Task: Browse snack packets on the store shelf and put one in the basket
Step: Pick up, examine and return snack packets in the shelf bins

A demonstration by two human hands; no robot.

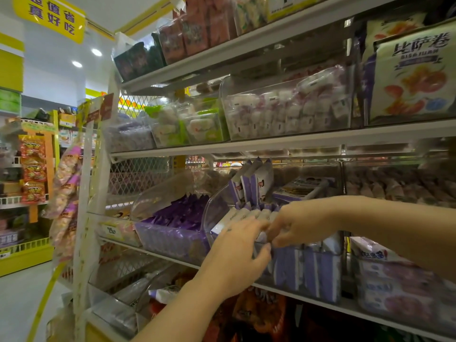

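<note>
Browsing was judged under way, with nothing yet basketed; the snack packets (249, 214) were stood in a clear bin (217, 213) at five o'clock on the shelf (172, 256); one top was pinched by the right hand (301, 223); the left hand (237, 245) was laid among them, its grip untellable; no basket was seen.

A yellow sign (49, 17) with purple Chinese characters hangs from the ceiling (103, 11) near its upper-left reach. Two round ceiling lights (96, 52) glow just below and to the right of it, close together. Across the aisle stands a yellow display rack (24, 253) with a low wire rail along the front edge of its bottom tier. A strip of orange-red bags (33, 166) hangs down the rack's upright, one below another. Green boxes (9, 99) sit above the rack at its far left end, under a yellow wall band (11, 70). Pale grey floor (22, 304) runs along the rack's base.
</note>
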